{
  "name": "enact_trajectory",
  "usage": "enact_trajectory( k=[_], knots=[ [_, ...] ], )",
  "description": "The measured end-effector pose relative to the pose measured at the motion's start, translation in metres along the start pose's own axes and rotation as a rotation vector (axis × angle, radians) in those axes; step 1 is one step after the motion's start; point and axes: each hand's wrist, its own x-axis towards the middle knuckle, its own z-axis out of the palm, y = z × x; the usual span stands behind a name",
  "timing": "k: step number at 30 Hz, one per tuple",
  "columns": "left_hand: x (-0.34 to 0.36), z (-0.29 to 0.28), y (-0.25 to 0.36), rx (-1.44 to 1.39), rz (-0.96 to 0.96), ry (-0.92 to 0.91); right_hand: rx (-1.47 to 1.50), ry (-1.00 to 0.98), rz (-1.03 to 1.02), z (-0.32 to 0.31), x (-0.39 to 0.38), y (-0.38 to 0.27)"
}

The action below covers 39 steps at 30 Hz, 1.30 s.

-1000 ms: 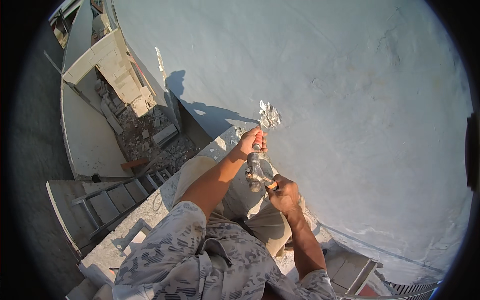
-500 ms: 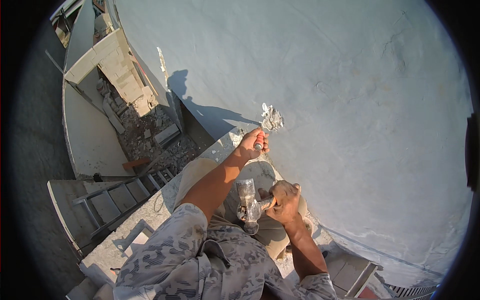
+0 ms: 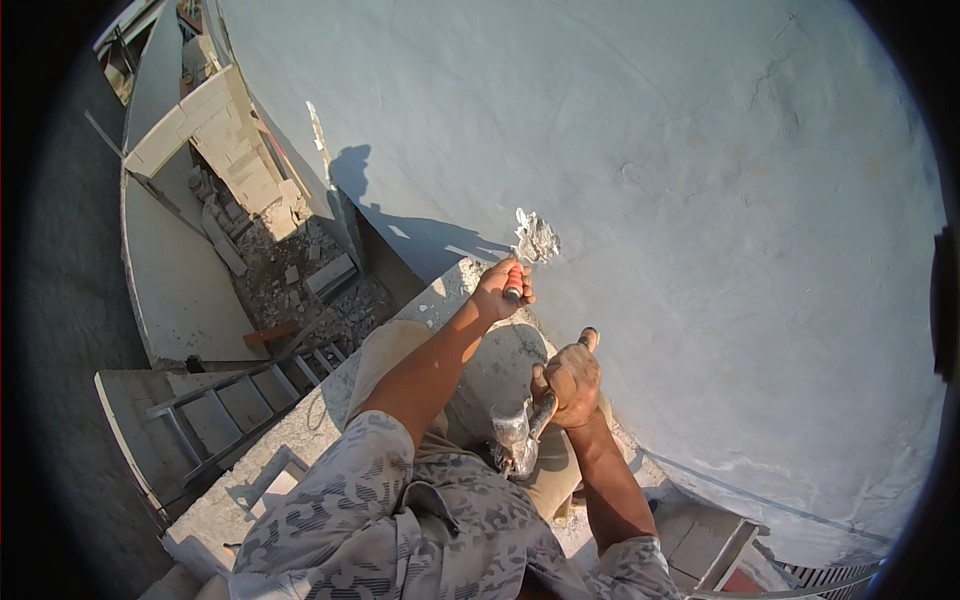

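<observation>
My left hand [image 3: 500, 290] is closed round the red grip of a chisel [image 3: 514, 284], just below a rough chipped patch [image 3: 536, 238] in the grey plastered wall [image 3: 700, 250]. The chisel's blade is hard to make out against the broken plaster. Lower and to the right, my right hand [image 3: 572, 385] grips the handle of a hammer [image 3: 512, 432]. Its worn metal head hangs low, close over my lap, and the handle's end sticks out above my fist. The hammer and the chisel are apart.
A concrete ledge [image 3: 335, 410] runs beneath me. Left of it an aluminium ladder [image 3: 240, 410] leans, and further down lies rubble [image 3: 300, 262] between pale block walls [image 3: 235, 140]. At lower right are more blocks [image 3: 695, 540] and a metal grating [image 3: 830, 577].
The hammer head has swung down toward my lap, and its handle has tipped up in my right hand. My left hand with the chisel stays nearly in place; the view shifts slightly.
</observation>
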Motion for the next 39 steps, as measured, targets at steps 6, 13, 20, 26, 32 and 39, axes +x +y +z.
enact_trajectory(
  k=[6,13,20,26,32,39],
  knots=[
    [0.010,-0.009,-0.008,-0.018,0.030,-0.093,0.001,-0.417,0.994,0.028,-0.037,0.029],
    [-0.037,0.017,-0.018,0.210,0.098,0.040,-0.081,-0.220,0.613,-0.009,-0.039,-0.012],
    [-0.048,0.035,-0.012,0.363,0.142,0.041,-0.151,-0.309,0.553,-0.019,-0.035,-0.025],
    [-0.043,0.041,-0.011,0.383,0.142,0.063,-0.001,-0.002,-0.044,-0.032,-0.008,-0.019],
    [-0.030,0.040,-0.016,0.410,0.132,0.179,-0.087,-0.453,0.845,0.004,-0.047,0.034],
    [-0.034,0.044,-0.005,0.283,0.111,0.117,-0.014,-0.009,0.114,-0.024,-0.023,-0.006]
  ],
)
